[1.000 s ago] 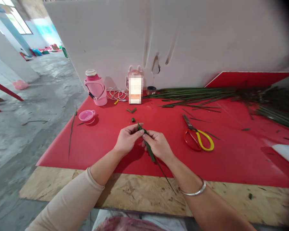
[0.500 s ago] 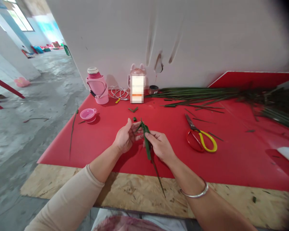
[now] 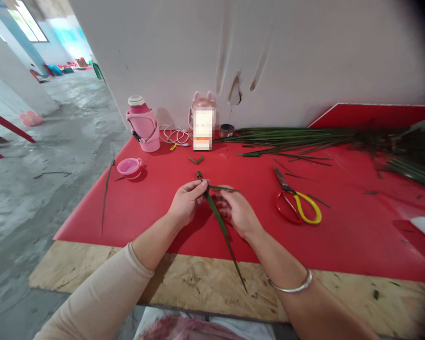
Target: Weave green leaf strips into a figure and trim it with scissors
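My left hand (image 3: 188, 200) is closed, its thumb and fingers pinching a folded green leaf (image 3: 216, 215) near its upper end. From the pinch, the long blade slants down to the right and narrows to a thin tip over the board's front edge. A narrow leaf strip (image 3: 217, 187) sticks out sideways to the right, reaching across the fingers of my right hand (image 3: 239, 212). That hand is blurred, its fingers bent, and whether it grips the strip is unclear. Just above my left thumb lies a small rolled piece of leaf (image 3: 199, 174).
Scissors (image 3: 295, 200) with red and yellow handles lie right of my hands. Long green leaves (image 3: 290, 137) are piled at the back right. A pink cup (image 3: 129, 167), pink bottle (image 3: 143, 127), white cable (image 3: 175, 135) and propped phone (image 3: 203, 127) stand along the left and back.
My left hand has gone from loosely open to pinching the leaf. My right hand has let go of the leaf's body and moved slightly right, beside a strip now pointing sideways.
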### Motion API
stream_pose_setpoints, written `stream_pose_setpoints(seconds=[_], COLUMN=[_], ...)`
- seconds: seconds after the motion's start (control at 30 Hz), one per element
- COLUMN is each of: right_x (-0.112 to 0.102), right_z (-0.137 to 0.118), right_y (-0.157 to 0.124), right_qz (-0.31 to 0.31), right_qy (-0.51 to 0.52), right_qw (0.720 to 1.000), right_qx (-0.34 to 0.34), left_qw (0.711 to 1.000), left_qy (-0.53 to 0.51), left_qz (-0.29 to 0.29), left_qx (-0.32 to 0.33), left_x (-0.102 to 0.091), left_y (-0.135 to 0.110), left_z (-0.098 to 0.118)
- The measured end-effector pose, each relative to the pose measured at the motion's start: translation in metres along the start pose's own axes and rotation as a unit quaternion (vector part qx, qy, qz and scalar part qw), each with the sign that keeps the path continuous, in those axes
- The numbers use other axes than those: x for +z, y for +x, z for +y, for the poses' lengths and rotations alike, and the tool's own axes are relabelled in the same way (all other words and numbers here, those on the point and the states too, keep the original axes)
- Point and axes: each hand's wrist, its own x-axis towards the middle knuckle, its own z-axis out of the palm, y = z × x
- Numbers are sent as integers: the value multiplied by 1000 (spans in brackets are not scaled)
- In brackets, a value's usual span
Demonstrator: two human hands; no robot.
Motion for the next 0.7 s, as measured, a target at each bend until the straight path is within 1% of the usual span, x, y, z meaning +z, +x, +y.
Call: stream_pose_setpoints(seconds=[0.03, 0.07, 0.1, 0.13, 0.17, 0.2, 0.23, 0.27, 0.3, 0.33, 0.37, 0.4, 0.43, 0.47, 0.5, 0.53, 0.63, 0.7], right_x=[-3, -6, -8, -9, -10, -10, -10, -9, -8, -7, -6, -5, -4, -3, -2, -1, 2, 3], right_z=[0, -1, -3, -5, -7, -9, -12, -13, -14, -14, -13, -11, -9, -7, -4, -2, 1, 2], right_y=[1, 1, 0, -2, -5, -7, -9, -11, -12, -12, -12, -11, -9, -8, -7, -6, -6, -6], right_qz=[66, 135, 194, 241, 273, 288, 284, 259, 215, 155, 89, 28, -17, -44, -52, -48, -10, 4], right_qy=[-40, -88, -139, -192, -240, -282, -316, -341, -354, -353, -336, -309, -280, -255, -241, -234, -233, -220], right_qw=[994, 974, 941, 899, 855, 819, 799, 800, 821, 855, 892, 922, 943, 956, 962, 966, 968, 971], right_qx=[-75, -158, -240, -312, -370, -407, -425, -420, -393, -347, -290, -232, -180, -141, -116, -103, -95, -92], left_qw=[1000, 1000, 999, 999, 999, 999, 998, 998, 997, 996, 995, 994, 994, 994, 994, 994, 996, 997], left_qy=[6, 13, 21, 28, 32, 33, 34, 36, 39, 41, 41, 38, 33, 27, 21, 16, 10, 14], left_qz=[17, 27, 31, 32, 34, 37, 41, 47, 54, 63, 72, 80, 87, 91, 93, 93, 78, 66], left_qx=[5, 6, 6, 7, 12, 19, 27, 38, 49, 58, 64, 66, 65, 61, 55, 49, 43, 41], left_x=[0, 0, 0, 0, 1, 1, 1, 1, 1, 1, 1, 0, 1, 1, 2, 3, 5, 5], left_y=[1, 2, 2, 2, 2, 2, 2, 3, 3, 3, 4, 4, 4, 3, 3, 2, 0, 1], left_z=[0, -1, -1, -2, -2, -3, -3, -3, -3, -2, -1, 0, 1, 1, 1, 1, -3, -7])
